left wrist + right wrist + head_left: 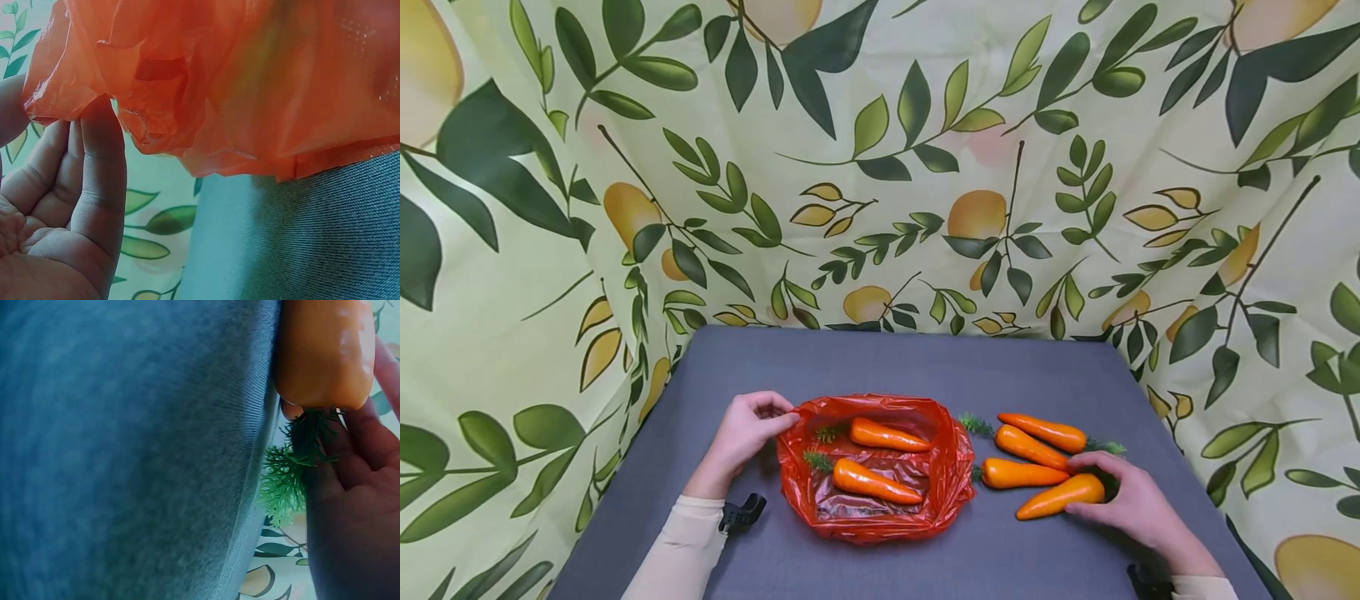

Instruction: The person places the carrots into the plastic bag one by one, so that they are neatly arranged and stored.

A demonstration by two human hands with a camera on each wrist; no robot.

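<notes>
A red plastic bag (957,492) lies with its mouth spread wide on the grey table. Two orange carrots rest inside it, an upper carrot (889,435) and a lower carrot (876,482), both with green tops to the left. My left hand (741,437) pinches the bag's left rim between thumb and fingers; the left wrist view shows the crumpled red film (169,81) at the fingertips. On the right, my right hand (1126,500) grips the thick end of the nearest carrot (1060,497). Its green leafy top (284,484) hangs beside the palm in the right wrist view.
Beside the held carrot lie several more: a far carrot (1045,432), a middle carrot (1030,450) and another carrot (1022,473), close together between bag and right hand. The grey table (895,358) is enclosed by leaf-and-fruit patterned cloth (910,208).
</notes>
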